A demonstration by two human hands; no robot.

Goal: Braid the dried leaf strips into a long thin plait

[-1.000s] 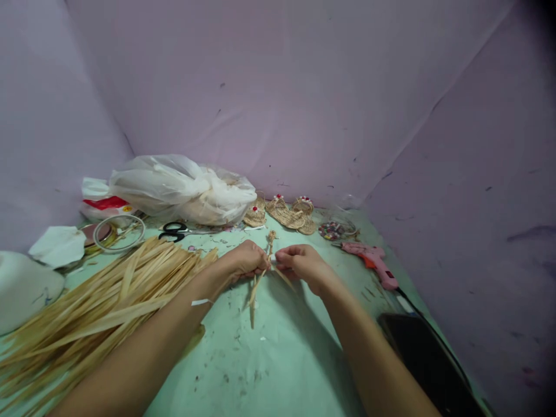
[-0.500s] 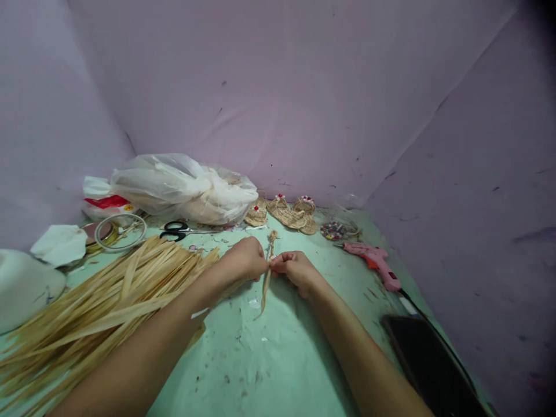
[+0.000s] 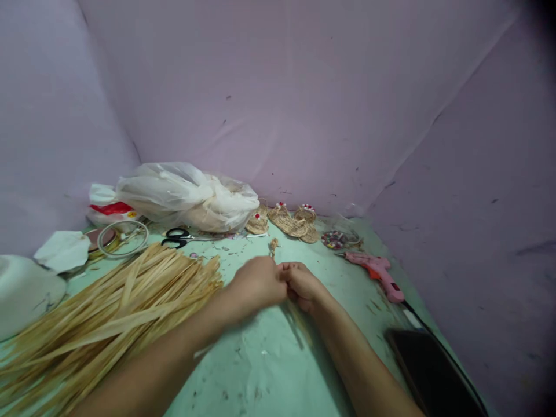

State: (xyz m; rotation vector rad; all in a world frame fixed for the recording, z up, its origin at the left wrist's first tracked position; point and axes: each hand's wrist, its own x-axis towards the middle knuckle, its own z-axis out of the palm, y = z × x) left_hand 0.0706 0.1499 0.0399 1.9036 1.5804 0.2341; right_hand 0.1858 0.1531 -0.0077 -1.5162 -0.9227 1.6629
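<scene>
My left hand [image 3: 262,285] and my right hand [image 3: 303,285] meet at the middle of the table, both with closed fingers. Between them they grip a thin braid of dried straw strips [image 3: 274,248], whose knotted top end sticks out beyond my fingers. Loose tails of the strips hang down under my right hand, smeared by motion. My left hand partly covers the grip, so the exact hold of its fingers is hidden. Left of my left forearm lies a big bundle of flat straw strips [image 3: 130,307].
Along the back wall sit a stuffed plastic bag [image 3: 174,197], black-handled scissors [image 3: 176,237], small woven slippers [image 3: 286,223] with red beads and a bag of beads [image 3: 334,239]. On the right are a pink glue gun [image 3: 382,272] and a dark phone-like slab [image 3: 434,370]. A tape ring [image 3: 123,238] lies at left.
My left hand has moved right and nearer, now pressed against my right hand and covering more of the braid. The loose tails have swung from left to right. The view has tilted slightly.
</scene>
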